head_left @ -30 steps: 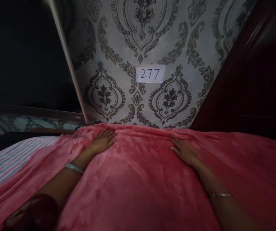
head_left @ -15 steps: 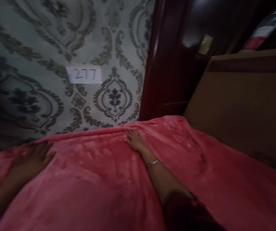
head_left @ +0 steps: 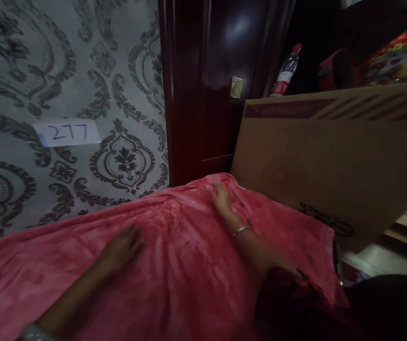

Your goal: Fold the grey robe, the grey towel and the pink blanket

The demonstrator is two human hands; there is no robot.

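Hands shift right along pink blanket

Blanket (head_left: 175,265) covers the bed below the patterned wall. Since a second ago, the right hand (head_left: 221,199) has slid to its far right corner, fingers curled on the edge; the left hand (head_left: 121,246) lies flat, open, mid-blanket.

Both hands lie on the soft pink fleece blanket (head_left: 175,284): the left hand (head_left: 123,246) at 8 o'clock, the right hand (head_left: 221,198) at center. The big flat brown cardboard box (head_left: 331,161) stands at 3 o'clock, just beside the blanket. The small white paper label (head_left: 67,132) sits on the wall at 10 o'clock.

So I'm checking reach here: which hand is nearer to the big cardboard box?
Right. The right hand lies on the pink blanket at its far corner, just beside the cardboard box. The left hand rests flat mid-blanket, farther away.
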